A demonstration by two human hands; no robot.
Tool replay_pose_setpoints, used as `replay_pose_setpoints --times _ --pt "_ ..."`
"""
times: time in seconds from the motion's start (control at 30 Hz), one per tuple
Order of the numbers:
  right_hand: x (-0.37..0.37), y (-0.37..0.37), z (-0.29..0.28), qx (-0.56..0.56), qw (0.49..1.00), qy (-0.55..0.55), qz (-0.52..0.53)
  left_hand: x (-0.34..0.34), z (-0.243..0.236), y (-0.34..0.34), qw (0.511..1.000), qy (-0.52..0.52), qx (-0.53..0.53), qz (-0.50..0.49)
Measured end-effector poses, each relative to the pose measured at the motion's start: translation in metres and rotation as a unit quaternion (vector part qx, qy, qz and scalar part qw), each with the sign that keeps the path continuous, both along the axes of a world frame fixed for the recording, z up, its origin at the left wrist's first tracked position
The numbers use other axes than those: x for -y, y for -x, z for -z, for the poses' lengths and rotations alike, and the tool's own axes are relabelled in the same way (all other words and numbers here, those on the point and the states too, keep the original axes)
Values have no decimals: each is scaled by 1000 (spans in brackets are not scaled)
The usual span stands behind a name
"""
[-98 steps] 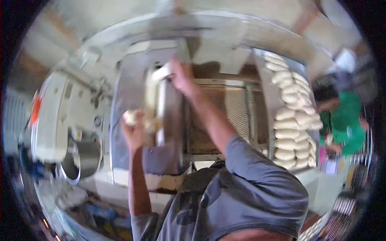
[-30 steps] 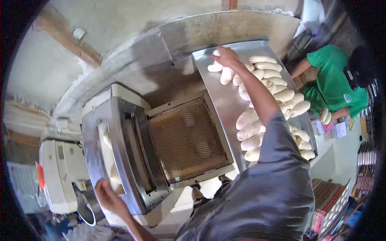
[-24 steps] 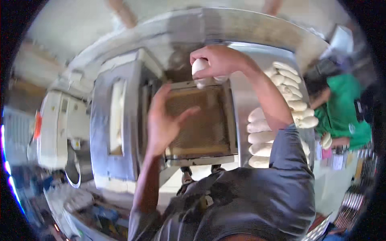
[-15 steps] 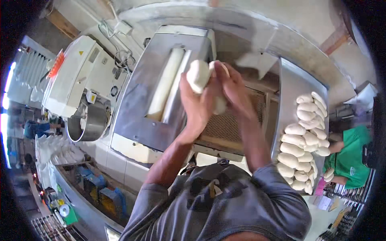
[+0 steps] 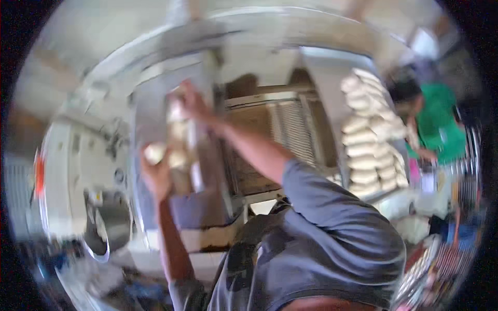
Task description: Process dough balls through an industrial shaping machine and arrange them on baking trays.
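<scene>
Both my arms reach to the dough roller machine [image 5: 205, 207] left of centre, and motion smears the picture. My left hand [image 5: 157, 176] curls around a pale round dough piece [image 5: 154, 152] at the near left of the roller slot. Beside it, another dough piece [image 5: 178, 158] lies over the rollers. At the slot's far end my right hand [image 5: 195, 105] closes on a further dough piece [image 5: 177, 110]; its fingers are blurred. A white roller [image 5: 196, 176] shows along the slot's right side.
A metal tray [image 5: 324, 65] on the right bears stacked dough pieces [image 5: 363, 137]. Between machine and tray sits a wooden frame with a ridged mesh panel [image 5: 291, 129]. A person in a green shirt [image 5: 441, 124] is beyond the tray. A mixer with a steel bowl [image 5: 111, 220] stands left.
The view has swung, so the machine and tray sit further left. My hands, formerly together with dough above the machine, are now apart at the slot, with dough over the rollers.
</scene>
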State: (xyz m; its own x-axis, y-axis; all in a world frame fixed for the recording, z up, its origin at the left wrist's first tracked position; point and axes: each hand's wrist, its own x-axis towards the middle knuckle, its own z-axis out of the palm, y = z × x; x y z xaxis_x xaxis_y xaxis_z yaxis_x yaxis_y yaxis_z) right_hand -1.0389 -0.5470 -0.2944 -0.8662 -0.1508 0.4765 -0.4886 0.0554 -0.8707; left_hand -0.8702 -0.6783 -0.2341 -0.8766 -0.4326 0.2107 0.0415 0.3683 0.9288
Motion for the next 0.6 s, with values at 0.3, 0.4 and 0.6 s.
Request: replay_pose_setpoints --times 0.3,0.4,0.6 --pt "-357 -7 -44 99 919 -282 256 6 -34 -27 985 159 31 -63" --pt "-532 25 -12 247 720 -513 396 -22 -45 -46 971 210 2 -113" --pt "-571 8 -16 238 740 -507 372 -158 -49 -31 979 156 -73 110"
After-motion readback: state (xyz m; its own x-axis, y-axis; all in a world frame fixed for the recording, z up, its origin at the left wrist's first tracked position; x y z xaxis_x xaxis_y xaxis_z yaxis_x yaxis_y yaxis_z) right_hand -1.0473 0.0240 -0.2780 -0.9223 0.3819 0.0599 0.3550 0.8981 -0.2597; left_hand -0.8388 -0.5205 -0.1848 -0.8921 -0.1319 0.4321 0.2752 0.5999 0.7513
